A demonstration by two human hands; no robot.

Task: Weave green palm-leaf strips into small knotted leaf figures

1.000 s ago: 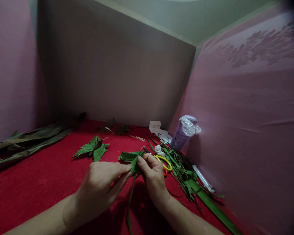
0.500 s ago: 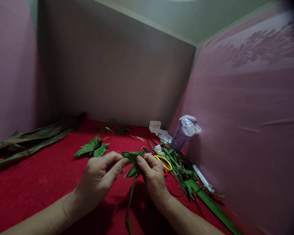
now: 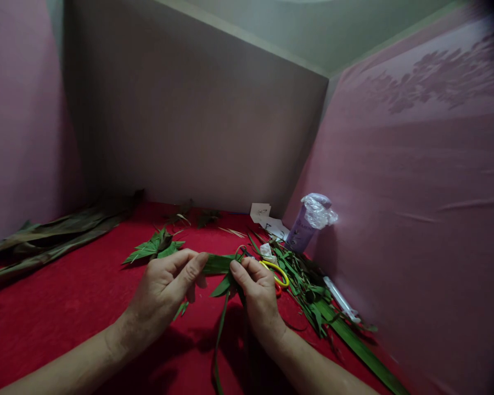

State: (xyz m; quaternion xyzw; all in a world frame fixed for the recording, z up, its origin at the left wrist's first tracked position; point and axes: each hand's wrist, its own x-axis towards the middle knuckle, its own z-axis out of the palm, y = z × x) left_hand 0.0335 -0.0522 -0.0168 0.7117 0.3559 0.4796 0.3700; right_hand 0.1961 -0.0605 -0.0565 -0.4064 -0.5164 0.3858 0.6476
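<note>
Between my hands a green leaf strip [image 3: 218,264] is stretched just above the red cloth. My left hand [image 3: 170,282] pinches its left end between thumb and fingers. My right hand [image 3: 257,293] is closed on the folded leaf bundle at the other end, the thumb pressed on top. Below the strip a pointed leaf piece [image 3: 221,287] sticks out, and a long thin strand [image 3: 219,340] hangs down toward me. Yellow-handled scissors [image 3: 280,274] lie just beyond my right hand, partly covered by it. A folded leaf piece [image 3: 152,248] rests behind my left hand.
On the right lie a heap of leaf scraps [image 3: 300,280], a long green leaf [image 3: 362,348] and a clear plastic-wrapped item [image 3: 341,299]. A purple container [image 3: 300,233] with clear plastic stands by the pink wall. Large dried leaves [image 3: 57,236] lie left. White cards [image 3: 260,212] and thin sticks [image 3: 231,232] are behind.
My left hand has moved slightly left and up along the leaf strip, so a longer stretch shows between the hands. A green piece now shows below my left hand. My right hand stays put.
</note>
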